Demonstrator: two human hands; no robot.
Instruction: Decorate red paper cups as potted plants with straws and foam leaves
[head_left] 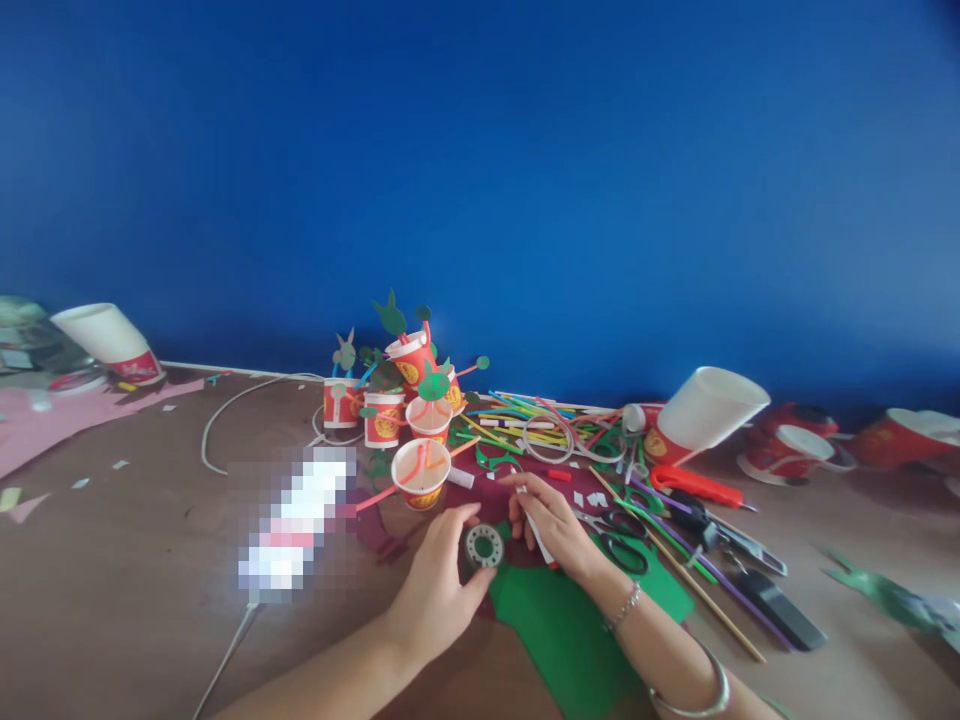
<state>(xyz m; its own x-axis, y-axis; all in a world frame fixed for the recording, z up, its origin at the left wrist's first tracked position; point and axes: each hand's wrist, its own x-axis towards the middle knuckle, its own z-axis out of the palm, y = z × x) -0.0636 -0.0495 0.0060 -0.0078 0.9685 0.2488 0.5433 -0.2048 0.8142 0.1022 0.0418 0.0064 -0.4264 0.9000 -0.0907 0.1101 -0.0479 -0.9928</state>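
My left hand (439,580) rests on the brown table (135,600), its thumb and fingers closed round a small roll of tape (484,546) with a green core. Just right of it, my right hand (551,520) is closed on a thin white and red strip (538,535), apparently a straw. Both hands lie over a dark red sheet (517,482) and a green sheet (562,625). A red paper cup (420,474) with straws in it stands just beyond my left hand.
Several decorated red cups (386,395) cluster behind. Coloured straws (525,415), black-handled scissors (622,535), a red utility knife (694,485), wooden sticks and tipped cups (701,410) lie right. A white cable (225,410) and pink paper (52,420) lie left.
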